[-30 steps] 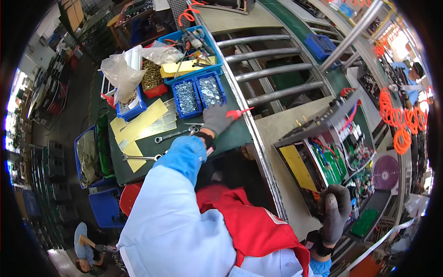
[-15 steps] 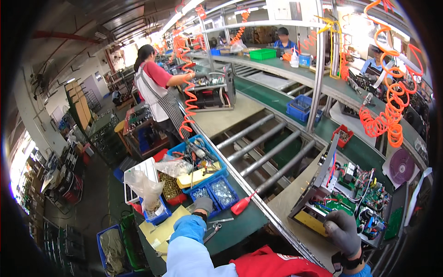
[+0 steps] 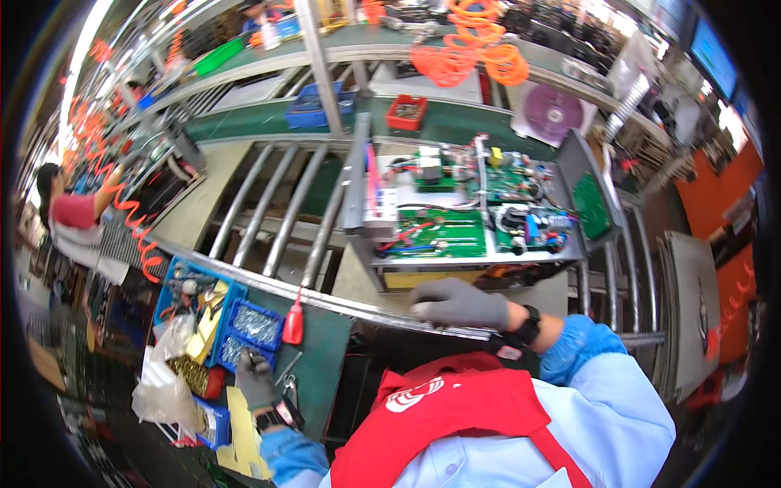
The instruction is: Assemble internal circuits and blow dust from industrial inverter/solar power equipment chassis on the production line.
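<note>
My left hand point(image 3: 257, 382), in a grey glove, is at the near blue bin point(image 3: 231, 351) of small metal screws. Its fingers are bent together at the bin's edge; what they pinch is too small to make out. In front of the open metal chassis point(image 3: 455, 262) is my gloved right hand point(image 3: 462, 302), its fingers curled, and their contents, if any, are hidden. Green circuit boards point(image 3: 443, 232) with wires and components fill the chassis. A red-handled screwdriver point(image 3: 293, 325) is beside the bins, near a second blue bin point(image 3: 255, 322) of small metal parts.
A blue tray point(image 3: 167, 302) of tools, a plastic bag point(image 3: 167, 398) and a yellow sheet point(image 3: 242, 435) are at left. Metal rollers point(image 3: 297, 211) run left of the chassis. Beyond are a red bin point(image 3: 406, 112) and orange coiled hoses point(image 3: 472, 61). Another person point(image 3: 73, 211) works far left.
My view has swung right, bringing the chassis to the middle. My right hand has moved to the chassis's near side, fingers pointing left. My left hand remains by the screw bin.
</note>
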Tool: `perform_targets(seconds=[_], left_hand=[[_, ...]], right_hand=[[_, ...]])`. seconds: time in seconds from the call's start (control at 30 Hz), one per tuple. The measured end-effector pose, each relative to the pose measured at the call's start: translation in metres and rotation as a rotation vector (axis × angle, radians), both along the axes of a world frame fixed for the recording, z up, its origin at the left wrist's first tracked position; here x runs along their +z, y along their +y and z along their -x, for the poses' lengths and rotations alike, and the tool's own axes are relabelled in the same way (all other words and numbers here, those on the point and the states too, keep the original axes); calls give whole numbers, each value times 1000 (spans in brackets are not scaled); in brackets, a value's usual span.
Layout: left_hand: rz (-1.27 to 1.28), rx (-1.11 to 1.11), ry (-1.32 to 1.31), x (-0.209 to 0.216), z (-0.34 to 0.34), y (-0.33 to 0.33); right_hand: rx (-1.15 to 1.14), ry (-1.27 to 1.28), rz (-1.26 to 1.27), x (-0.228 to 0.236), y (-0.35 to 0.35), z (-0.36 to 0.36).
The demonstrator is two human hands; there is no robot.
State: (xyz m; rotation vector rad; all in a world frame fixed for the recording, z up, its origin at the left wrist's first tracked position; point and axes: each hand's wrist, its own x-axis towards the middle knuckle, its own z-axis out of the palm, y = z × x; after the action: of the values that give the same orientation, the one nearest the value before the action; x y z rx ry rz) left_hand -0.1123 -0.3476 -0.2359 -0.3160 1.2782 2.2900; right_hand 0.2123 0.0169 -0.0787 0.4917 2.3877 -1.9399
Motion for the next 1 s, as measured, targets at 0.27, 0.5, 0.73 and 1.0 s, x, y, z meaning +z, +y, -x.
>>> perform_targets(seconds=[0.27, 0.5, 0.73, 1.0], left_hand=[[-491, -496, -306, 64, -221, 158], [-285, -520, -130, 86, -332, 217], [-213, -484, -88, 85, -410, 233], [-296, -362, -67, 91, -481, 178]], right_hand=[[199, 197, -322, -51, -9, -2], [166, 208, -58, -73, 23, -80], [205, -30, 382, -83, 47, -137], [555, -184, 522, -52, 19, -165]])
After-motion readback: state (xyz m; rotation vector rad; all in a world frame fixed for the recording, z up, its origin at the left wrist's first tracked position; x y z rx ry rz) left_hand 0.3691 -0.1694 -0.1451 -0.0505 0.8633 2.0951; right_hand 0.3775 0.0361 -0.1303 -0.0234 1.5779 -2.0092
